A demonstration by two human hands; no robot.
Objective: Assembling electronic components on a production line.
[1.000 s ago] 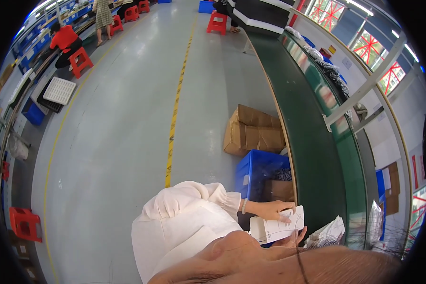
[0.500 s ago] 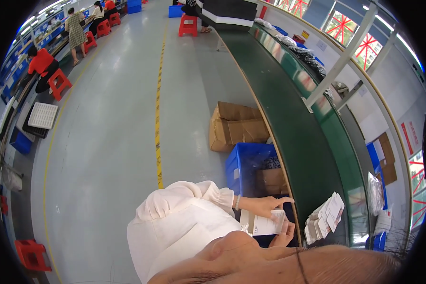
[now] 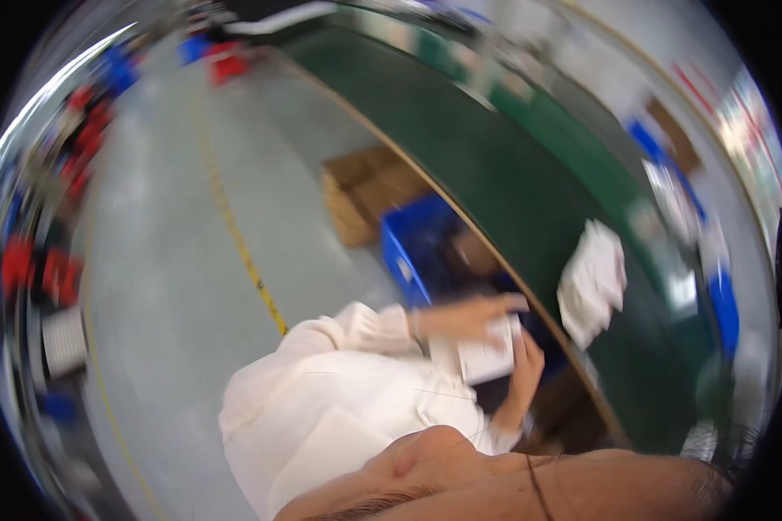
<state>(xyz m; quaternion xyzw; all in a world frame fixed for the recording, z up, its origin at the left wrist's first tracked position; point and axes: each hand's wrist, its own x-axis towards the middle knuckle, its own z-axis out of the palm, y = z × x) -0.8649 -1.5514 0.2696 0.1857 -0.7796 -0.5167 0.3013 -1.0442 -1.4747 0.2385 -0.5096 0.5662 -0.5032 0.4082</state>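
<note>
A small white box (image 3: pixel 487 359) is between my two hands, close to my body and beside the bench edge. My left hand (image 3: pixel 471 318) lies along the box's far edge, fingers reaching right; motion smears them, but they seem to grip it. Around the box's right end my right hand (image 3: pixel 526 369) is closed, fingers pointing up its side. On the green bench to the right lies a loose fanned stack of flat white cartons (image 3: pixel 593 285), apart from both hands.
A long green bench (image 3: pixel 460 156) with a wooden edge runs away at the right. Below it stand a blue bin (image 3: pixel 408 252) with dark contents and a brown cardboard box (image 3: pixel 369 195). Red stools (image 3: pixel 226 62) and a yellow floor line (image 3: pixel 243 247) are blurred.
My head has turned, so the surroundings have swung and blurred. Both hands remain at the white box; my right hand now shows more fully along its right side.
</note>
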